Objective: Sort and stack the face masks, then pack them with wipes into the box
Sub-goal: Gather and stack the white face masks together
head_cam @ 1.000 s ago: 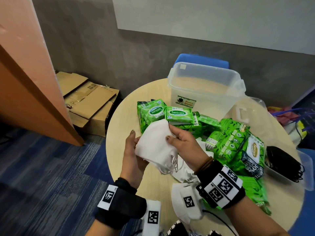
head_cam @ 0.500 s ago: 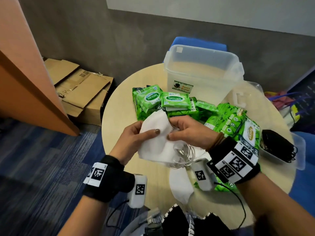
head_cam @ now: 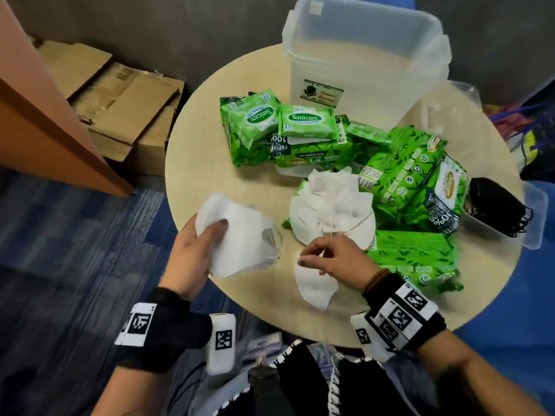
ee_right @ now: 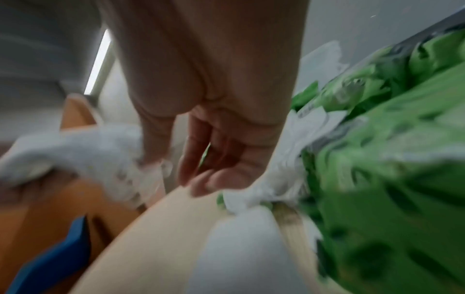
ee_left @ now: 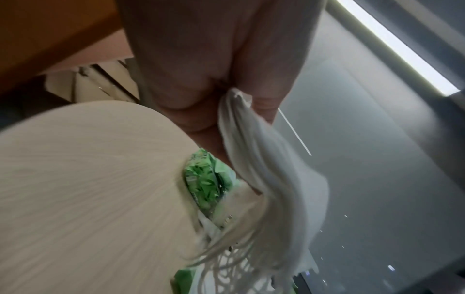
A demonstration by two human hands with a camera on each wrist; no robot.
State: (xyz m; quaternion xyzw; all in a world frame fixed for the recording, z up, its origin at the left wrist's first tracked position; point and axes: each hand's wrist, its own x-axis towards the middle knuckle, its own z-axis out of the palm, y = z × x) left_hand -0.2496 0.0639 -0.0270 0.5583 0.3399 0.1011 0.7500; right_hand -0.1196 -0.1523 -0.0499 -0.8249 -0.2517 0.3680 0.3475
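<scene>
My left hand [head_cam: 207,238] grips a stack of white masks [head_cam: 243,235] above the table's near-left edge; the left wrist view shows the stack [ee_left: 264,169] pinched between thumb and fingers, ear loops dangling. My right hand [head_cam: 318,256] hovers just right of it with fingers loosely curled and nothing in them [ee_right: 201,171], above a single white mask [head_cam: 312,286] on the table. A loose pile of white masks [head_cam: 333,205] lies beyond. Green wipes packs [head_cam: 303,127] spread across the middle and right. The clear box [head_cam: 366,40] stands open at the back.
The round wooden table [head_cam: 210,115] has a clear lid [head_cam: 450,106] beside the box. A clear tray [head_cam: 537,211] at the right edge holds black masks [head_cam: 495,208]. Flattened cardboard [head_cam: 120,94] lies on the floor to the left.
The right hand has let go of the white stack and dropped toward the table; the left hand has carried the stack left. The camera has tilted down.
</scene>
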